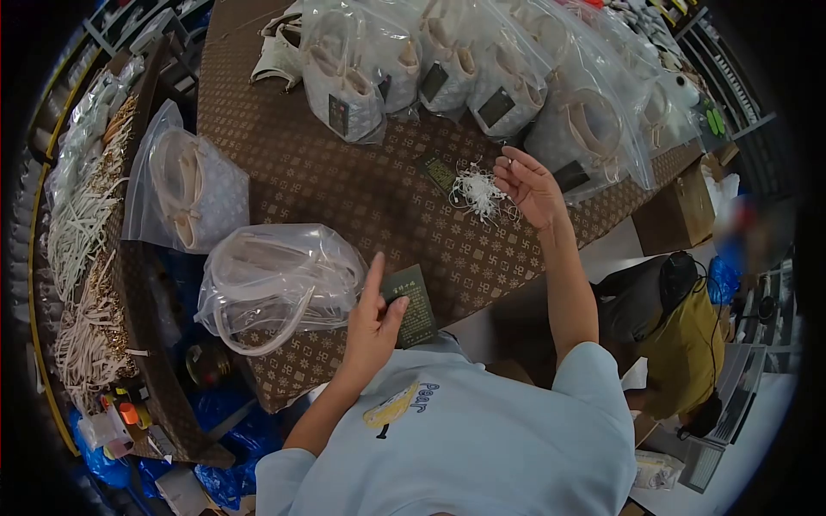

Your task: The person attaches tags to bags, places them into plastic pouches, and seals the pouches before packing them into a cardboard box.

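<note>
while the left hand (368, 320) points its index finger upward, its thumb clamps a dark green card (418, 303) that sticks out just right of the grip. right hand (531, 187) raised farther off, fingers curled toward thumb; whether the tips meet on a strand, cannot tell. white strings (478, 196) heaped just left of that hand, a second green card (437, 171) past them. beside the left hand, a clear plastic bag (334, 268) with pale handles (291, 325); beyond the right, bagged pale handbags (509, 79).

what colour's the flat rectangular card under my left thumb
The card is dark green, best seen in the head view.
</note>
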Tool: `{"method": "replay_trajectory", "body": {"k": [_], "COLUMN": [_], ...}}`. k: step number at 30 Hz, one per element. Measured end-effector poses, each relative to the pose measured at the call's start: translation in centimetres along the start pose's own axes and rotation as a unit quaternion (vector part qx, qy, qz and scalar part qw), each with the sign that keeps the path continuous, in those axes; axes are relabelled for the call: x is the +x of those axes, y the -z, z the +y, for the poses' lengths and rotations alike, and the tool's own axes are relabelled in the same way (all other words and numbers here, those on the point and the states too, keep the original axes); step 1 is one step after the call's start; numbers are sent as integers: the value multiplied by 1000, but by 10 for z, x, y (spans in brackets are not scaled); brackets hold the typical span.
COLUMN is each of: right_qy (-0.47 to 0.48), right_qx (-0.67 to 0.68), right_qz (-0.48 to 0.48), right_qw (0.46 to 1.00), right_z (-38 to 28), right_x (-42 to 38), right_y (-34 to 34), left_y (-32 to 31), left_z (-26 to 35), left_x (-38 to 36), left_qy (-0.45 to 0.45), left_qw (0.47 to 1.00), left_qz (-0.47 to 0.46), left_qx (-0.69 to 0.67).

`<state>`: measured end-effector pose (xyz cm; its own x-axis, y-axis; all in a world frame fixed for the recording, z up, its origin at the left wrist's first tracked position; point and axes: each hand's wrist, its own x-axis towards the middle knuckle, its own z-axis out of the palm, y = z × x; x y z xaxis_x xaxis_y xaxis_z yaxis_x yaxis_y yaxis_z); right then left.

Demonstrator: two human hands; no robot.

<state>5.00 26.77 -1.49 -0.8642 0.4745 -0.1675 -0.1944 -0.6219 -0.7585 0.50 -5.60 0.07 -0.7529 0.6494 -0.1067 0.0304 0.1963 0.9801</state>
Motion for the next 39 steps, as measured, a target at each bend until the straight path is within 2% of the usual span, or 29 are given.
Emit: {"method": "replay_trajectory", "body": {"k": [2,3,5,6,8,13,14,16,17,18,19,21,22,24,25,28,30,31,33,35,37,39], "right_qy": [60,62,142,142,221,287,276,264,222,184,187,207,199,144,125,36,122,122,222,213,259,266], "right_qx": [-96,-97,-304,-304,-421,-431,-395,-362,-377,-389,-387,-224,-222,-349,-354,-435,-515,-515,-558,-561,-592,-600], "right_qz": [13,12,49,47,61,65,45,15,7,-1,-3,-2,-2,-65,-84,-119,-154,-158,-139,-124,-103,-103], "right_qw": [993,993,941,941,878,853,875,894,899,903,903,952,955,924,923,892,834,834,787,790,756,747], "right_z": [-9,-13,-20,-22,-28,-52,-54,-63,-64,-65,-68,-70,-64,-52,-37,3,28,38,53,58,62,66], "right_x": [5,6,8,10,11,6,8,17,17,16,17,12,5,-4,-19,-70,-81,-83,-86,-90,-93,-97], "right_y": [-10,-16,-26,-29,-36,-51,-47,-45,-43,-43,-46,-52,-52,-60,-70,-112,-127,-132,-142,-148,-151,-155], "left_y": [5,6,8,9,9,10,11,10,9,10,11,7,7,3,1,-1,-2,-1,5,10,14,16], "left_z": [3,0,-3,-4,-7,-4,-5,-8,-6,1,7,10,10,-3,-7,4,3,3,18,24,24,23], "left_x": [-1,-1,-1,-1,-1,1,1,5,-1,-3,-1,2,-2,0,1,1,0,-1,-4,-8,-10,-13], "left_qy": [-7,-8,-10,-14,-18,-74,-74,-165,-159,-113,-70,-41,-8,-39,-70,-67,-72,-81,-80,-78,-95,-112], "left_qw": [999,998,998,998,999,997,997,984,985,991,994,997,999,998,996,995,994,994,995,995,992,987], "left_qz": [-30,-44,-55,-52,-48,-17,-17,-16,-14,-19,-21,3,20,41,58,65,69,69,59,48,51,62], "left_qx": [41,35,30,21,12,-10,-8,59,58,67,76,60,49,28,2,-33,-33,-33,7,46,67,100]}}
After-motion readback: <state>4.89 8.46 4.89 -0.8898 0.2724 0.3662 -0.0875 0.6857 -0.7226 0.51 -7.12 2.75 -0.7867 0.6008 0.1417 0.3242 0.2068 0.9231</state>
